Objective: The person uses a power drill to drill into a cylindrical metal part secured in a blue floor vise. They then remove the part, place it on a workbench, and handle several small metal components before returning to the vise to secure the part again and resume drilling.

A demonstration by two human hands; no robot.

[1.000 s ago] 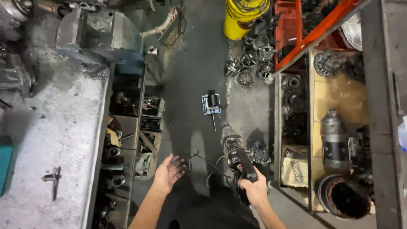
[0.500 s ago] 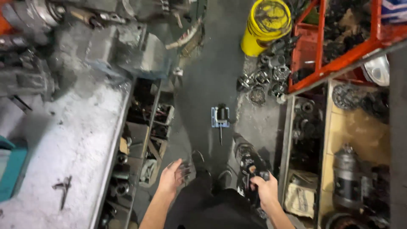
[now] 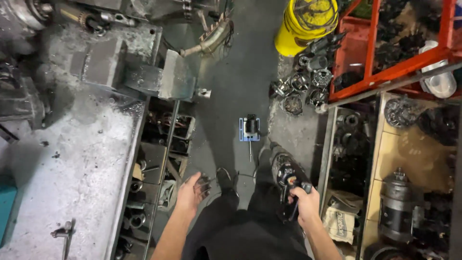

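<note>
Right hand [image 3: 304, 201] clamped around a dark, heavy starter motor [image 3: 288, 174] at lower right of centre; left hand [image 3: 193, 191] empty, fingers spread. Could slip from a greasy one-handed grip, dropping toward feet or the small blue-based part [image 3: 250, 129] on the floor mid-frame.

yellow bucket [image 3: 308, 24], red rack [image 3: 385, 72], grey workbench [image 3: 67, 168]

We hold our left hand [image 3: 194, 191] out low in front of us, palm half open, greasy fingers [image 3: 206, 183] loosely curled and gripping nothing; our right hand [image 3: 304, 202] is clenched, forearm angled in from below; both bare forearms flank our dark trousers [image 3: 240, 226].
</note>
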